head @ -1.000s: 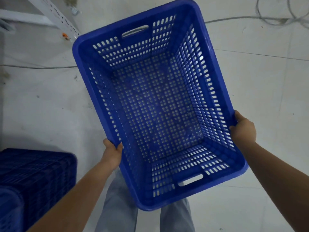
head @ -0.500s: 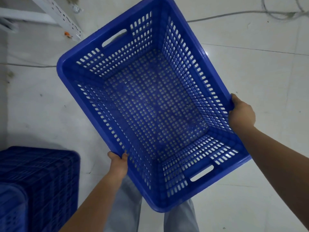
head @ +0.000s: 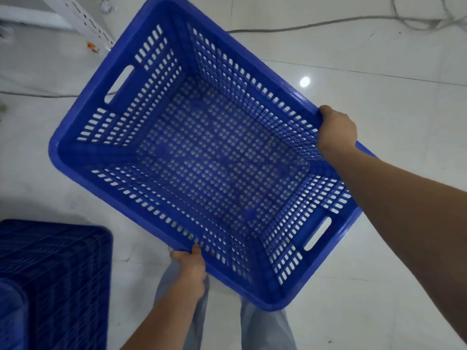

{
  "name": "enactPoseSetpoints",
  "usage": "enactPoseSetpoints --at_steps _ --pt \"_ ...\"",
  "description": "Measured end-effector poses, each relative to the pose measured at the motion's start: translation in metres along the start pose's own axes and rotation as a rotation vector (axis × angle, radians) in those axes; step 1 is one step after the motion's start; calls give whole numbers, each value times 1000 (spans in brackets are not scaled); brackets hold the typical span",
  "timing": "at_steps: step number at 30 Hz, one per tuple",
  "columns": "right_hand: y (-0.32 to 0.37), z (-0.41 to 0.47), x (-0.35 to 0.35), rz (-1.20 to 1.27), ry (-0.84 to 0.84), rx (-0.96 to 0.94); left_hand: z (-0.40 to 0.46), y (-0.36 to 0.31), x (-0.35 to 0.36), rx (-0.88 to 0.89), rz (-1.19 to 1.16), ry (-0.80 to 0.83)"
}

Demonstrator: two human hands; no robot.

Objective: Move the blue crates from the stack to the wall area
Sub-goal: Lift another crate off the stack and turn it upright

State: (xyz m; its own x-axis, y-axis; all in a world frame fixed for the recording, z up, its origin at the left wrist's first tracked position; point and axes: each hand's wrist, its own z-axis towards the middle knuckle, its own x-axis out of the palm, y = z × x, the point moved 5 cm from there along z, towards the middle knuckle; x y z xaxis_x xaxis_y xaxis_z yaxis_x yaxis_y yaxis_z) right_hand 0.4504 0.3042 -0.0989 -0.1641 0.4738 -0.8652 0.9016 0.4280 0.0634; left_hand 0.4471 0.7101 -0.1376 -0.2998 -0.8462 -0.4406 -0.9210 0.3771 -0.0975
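Left grip [head: 190, 266] and right grip [head: 337, 131], arms extended, clamp opposite rims of the blue crate [head: 202, 157].

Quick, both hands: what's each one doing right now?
Left hand: grips the near long rim of the blue crate.
Right hand: grips its far long rim.

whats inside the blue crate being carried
Nothing: the blue crate is empty, with pale floor showing through its perforated bottom. The right arm covers part of its near right rim.

Storeroom: tiled floor [head: 379, 286], metal racking [head: 83, 18], stacked crates [head: 50, 286].
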Motion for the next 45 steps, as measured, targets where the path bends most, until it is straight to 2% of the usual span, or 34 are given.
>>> enactPoseSetpoints --at_steps 8,15,21,27,31,33,36,37,39,45 --pt "37 16 -6 -23 1 -83 -16 11 18 -89 -228 52" --pt "63 32 -12 -50 14 -145 -21 29 35 -146 -310 153" --pt "96 42 -9 -91 14 -234 -40 53 54 -296 -335 329" --pt "124 43 -2 -159 -44 -341 -46 71 70 -456 -389 330" --pt "127 46 -4 -170 -50 -341 -60 56 70 -510 -255 426" --pt "126 42 -1 -186 -53 -364 -68 46 61 -514 -26 521" --pt "115 24 11 -208 -39 -375 -68 27 34 -393 494 649" --pt "109 17 14 -235 -34 -360 -63 15 24 -350 599 630" --pt "98 4 18 -303 2 -308 -51 -20 3 -239 640 529" --pt "67 -38 23 -276 238 -223 3 -176 -64 192 438 17"
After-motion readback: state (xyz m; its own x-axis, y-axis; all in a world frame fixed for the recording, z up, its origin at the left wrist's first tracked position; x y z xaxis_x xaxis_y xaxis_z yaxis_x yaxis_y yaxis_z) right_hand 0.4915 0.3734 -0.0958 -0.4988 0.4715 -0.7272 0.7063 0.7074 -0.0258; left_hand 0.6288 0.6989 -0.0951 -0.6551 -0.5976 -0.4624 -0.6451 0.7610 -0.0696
